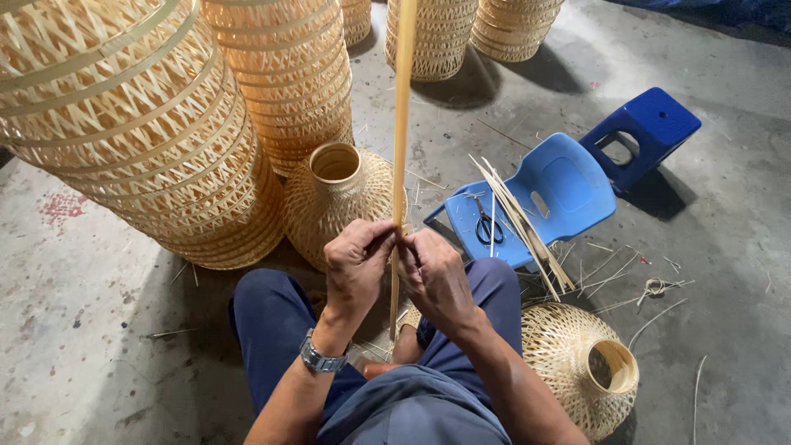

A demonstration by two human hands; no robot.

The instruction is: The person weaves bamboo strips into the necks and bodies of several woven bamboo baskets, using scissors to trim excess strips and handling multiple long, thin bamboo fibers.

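I see the bamboo strip [401,107] standing near upright, its long axis running from between my knees up past the frame top. Both grips pinch it closed at mid-length: left hand [356,265] and right hand [434,276], touching each other. A woven bamboo lampshade [334,198] sits just behind; scissors [487,224] lie on the blue chair [568,185] to the right.

The person wears dark blue trousers [272,330] and a grey-blue shirt [412,412]. Just below the left hand [356,264], a silver metal wristwatch [321,359] circles the bare forearm.
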